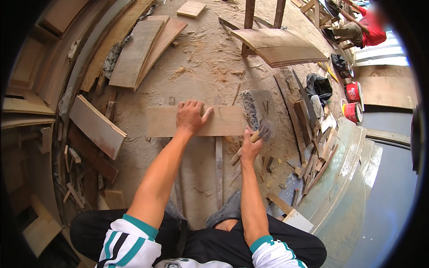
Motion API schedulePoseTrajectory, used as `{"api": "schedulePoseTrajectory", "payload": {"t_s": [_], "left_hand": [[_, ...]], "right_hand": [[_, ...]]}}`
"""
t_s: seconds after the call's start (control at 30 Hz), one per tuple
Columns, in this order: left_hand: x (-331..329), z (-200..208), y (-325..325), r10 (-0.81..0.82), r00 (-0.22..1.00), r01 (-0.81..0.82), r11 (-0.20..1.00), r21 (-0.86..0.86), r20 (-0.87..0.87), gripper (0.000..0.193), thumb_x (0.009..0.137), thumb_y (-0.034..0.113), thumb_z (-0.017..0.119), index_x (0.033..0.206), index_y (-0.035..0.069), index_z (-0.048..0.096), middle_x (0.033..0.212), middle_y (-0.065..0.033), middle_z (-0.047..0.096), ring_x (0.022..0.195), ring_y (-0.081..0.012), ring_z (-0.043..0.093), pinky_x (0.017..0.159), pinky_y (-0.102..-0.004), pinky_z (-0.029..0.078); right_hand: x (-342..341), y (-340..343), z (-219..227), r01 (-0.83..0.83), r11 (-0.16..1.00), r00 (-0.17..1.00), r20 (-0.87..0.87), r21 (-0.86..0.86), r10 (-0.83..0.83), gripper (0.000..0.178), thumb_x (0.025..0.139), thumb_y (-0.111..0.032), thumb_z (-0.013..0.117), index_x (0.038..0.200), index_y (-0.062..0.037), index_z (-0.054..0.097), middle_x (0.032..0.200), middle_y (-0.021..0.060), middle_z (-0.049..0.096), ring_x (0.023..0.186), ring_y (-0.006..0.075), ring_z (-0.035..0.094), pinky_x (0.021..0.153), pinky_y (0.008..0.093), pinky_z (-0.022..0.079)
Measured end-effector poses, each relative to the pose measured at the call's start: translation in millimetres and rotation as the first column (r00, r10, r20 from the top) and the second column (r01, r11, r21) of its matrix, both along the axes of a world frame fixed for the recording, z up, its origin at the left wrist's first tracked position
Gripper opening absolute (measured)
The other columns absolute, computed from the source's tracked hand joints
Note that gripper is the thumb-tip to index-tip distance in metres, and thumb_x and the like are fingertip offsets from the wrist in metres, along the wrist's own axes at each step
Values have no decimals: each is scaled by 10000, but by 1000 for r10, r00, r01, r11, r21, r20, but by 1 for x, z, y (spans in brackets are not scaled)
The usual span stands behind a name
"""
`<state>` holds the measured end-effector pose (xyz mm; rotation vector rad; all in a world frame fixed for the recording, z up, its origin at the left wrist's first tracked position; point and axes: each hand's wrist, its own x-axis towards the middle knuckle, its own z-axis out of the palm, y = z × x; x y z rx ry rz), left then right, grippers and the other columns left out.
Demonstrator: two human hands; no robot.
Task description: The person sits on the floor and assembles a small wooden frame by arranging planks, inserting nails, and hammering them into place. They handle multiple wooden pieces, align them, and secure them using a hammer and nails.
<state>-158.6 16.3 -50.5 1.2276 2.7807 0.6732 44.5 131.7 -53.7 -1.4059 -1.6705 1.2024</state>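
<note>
A flat, pale wooden board (223,121) lies crosswise in front of me, over two narrow wooden strips (219,154) that run toward my legs. My left hand (191,117) is on the board, left of its middle, its fingers bent at the far edge and its thumb out to the side. At the board's right end, my right hand (251,146) is closed around the wooden handle of a hammer (264,130). The hammer's dark head points away to the right, above a grey stone-like block (257,105) on the ground.
Loose planks (136,56) lie at the far left, with another plank (97,125) nearer. A curved panel (279,47) rests on a wooden stand ahead. Wood scraps (319,156), red buckets (353,111) and a black bag (318,87) line the right. A person in red (373,29) sits far right.
</note>
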Motion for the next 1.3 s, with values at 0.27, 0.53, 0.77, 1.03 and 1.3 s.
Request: {"api": "schedulePoseTrajectory", "payload": {"t_s": [0.27,0.53,0.77,1.03,1.3], "left_hand": [[-1,-6,5,23,999,-22,999,25,-45,389,886,473,610,869,92,688,867,-72,663,896,-230,600,852,-368,401],[-1,-6,3,47,998,-45,998,52,-46,355,855,436,654,851,82,685,838,-64,653,863,-237,595,834,-368,406],[-2,-2,3,58,998,-58,997,49,1,332,835,418,672,833,86,680,831,-61,654,870,-233,592,847,-370,403],[-3,-2,2,47,998,-49,997,62,30,345,842,430,665,833,86,673,839,-66,646,869,-229,594,845,-370,400],[-3,-1,2,49,999,-50,998,49,19,347,858,426,661,858,79,678,858,-66,653,878,-230,598,850,-369,402]], "right_hand": [[3,-6,-21,-27,997,966,256,-73,45,379,844,-278,736,1070,14,650,1007,131,691,953,269,635,871,356,459],[-3,-19,-13,-46,994,991,133,96,33,347,866,-336,737,905,-20,598,800,58,602,766,216,557,745,357,453],[-2,-17,-16,-59,998,987,148,18,56,297,888,-278,723,823,-49,546,726,8,524,684,152,479,669,324,424],[-1,-15,-13,-92,990,994,47,-110,98,264,908,-244,703,867,-29,553,750,29,574,619,146,588,564,313,476],[0,-14,-19,-101,987,995,15,-126,103,276,915,-228,690,958,16,569,866,82,615,622,153,617,555,306,548]]}}
